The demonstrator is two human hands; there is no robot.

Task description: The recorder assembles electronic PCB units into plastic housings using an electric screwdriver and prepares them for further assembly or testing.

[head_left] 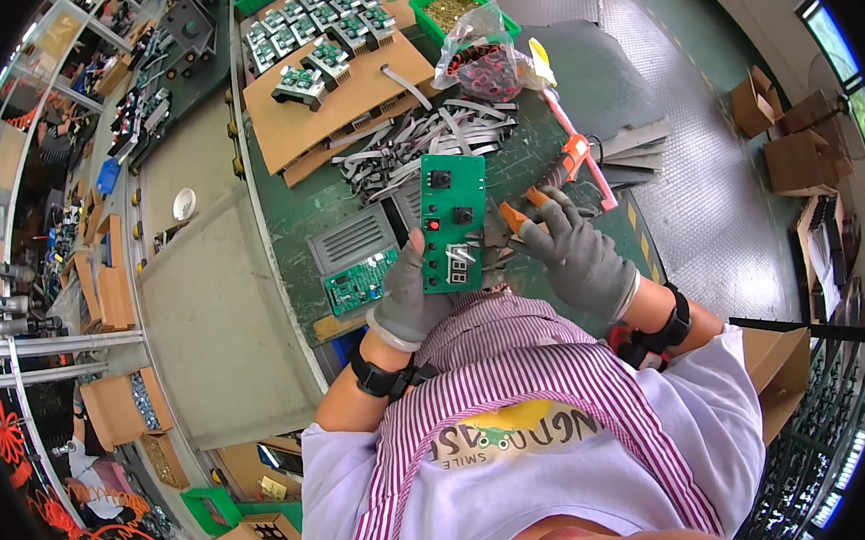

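A green circuit board with black buttons, a red round part and a two-digit display is upright in front of me. My left hand, in a grey glove, grips its lower left edge, thumb on the front. To the right of the board is my right hand, gloved with orange fingertips. Its fingers are stretched out and apart, and I see nothing held in them. Beside my left hand lies another green circuit board, next to a grey slotted housing.
Grey ribbon cables lie heaped beyond the board. Farther off, a brown sheet carries several small board assemblies. A green bin of small brass-coloured parts and a clear bag stand near an orange-handled tool. Left is a conveyor.
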